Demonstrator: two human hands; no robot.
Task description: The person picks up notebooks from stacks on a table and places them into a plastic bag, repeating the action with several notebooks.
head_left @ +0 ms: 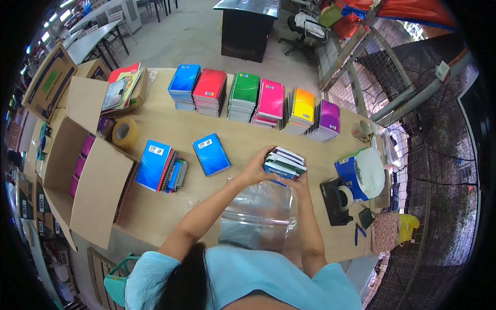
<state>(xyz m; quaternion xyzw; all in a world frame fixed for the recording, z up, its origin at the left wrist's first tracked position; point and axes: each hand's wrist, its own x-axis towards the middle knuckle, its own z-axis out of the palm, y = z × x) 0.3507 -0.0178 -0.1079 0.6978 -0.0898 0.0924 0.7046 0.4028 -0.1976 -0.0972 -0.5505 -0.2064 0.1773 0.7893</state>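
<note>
Both my hands are closed around a small bundle of spiral notebooks (pixel 284 164) held over the table. My left hand (pixel 258 168) grips its left side, and my right hand (pixel 299 182) grips its near right side. Covers and page edges face up, with a blue cover toward me. Clear plastic bags (pixel 253 209) lie flat on the table just below my hands. To the left rests a single blue notebook (pixel 211 155) with a white label. Farther left, a fanned pile of notebooks (pixel 153 164) has a blue one on top.
Along the far side stand stacks of blue (pixel 184 78), red (pixel 210 85), green (pixel 244 89), pink (pixel 270 98), yellow (pixel 303 106) and purple notebooks (pixel 327 118). An open carton (pixel 103 191) and a tape roll (pixel 125 132) are left. A black tape dispenser (pixel 333 204) and blue-handled pliers (pixel 357 234) lie right.
</note>
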